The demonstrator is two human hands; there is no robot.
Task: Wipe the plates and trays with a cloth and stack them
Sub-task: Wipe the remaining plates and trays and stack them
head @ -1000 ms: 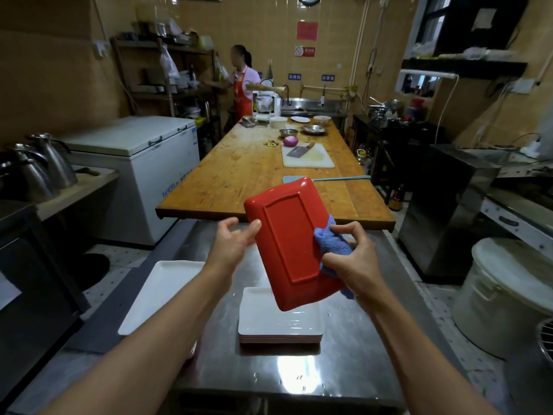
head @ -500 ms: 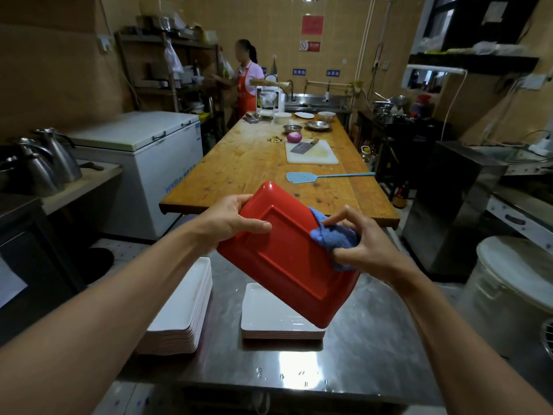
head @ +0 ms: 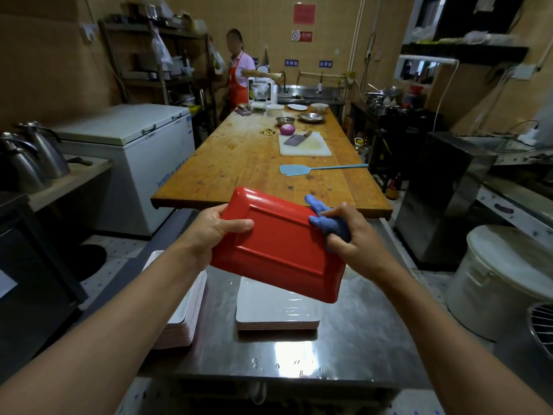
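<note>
Red tray [head: 278, 247] held underside up above steel worktop [head: 344, 348], tilted. Left hand [head: 215, 227] grips left edge, thumb on back. Right hand [head: 347, 232] clutches blue cloth [head: 324, 218] against right rim. Step: wiping tray back. Next, likely: finish rim, then lay tray on white stack [head: 278, 313] below, edges squared.

White plate stack [head: 278, 310] partly behind red tray [head: 281, 247]; left stack [head: 182, 319] arm-covered.
</note>
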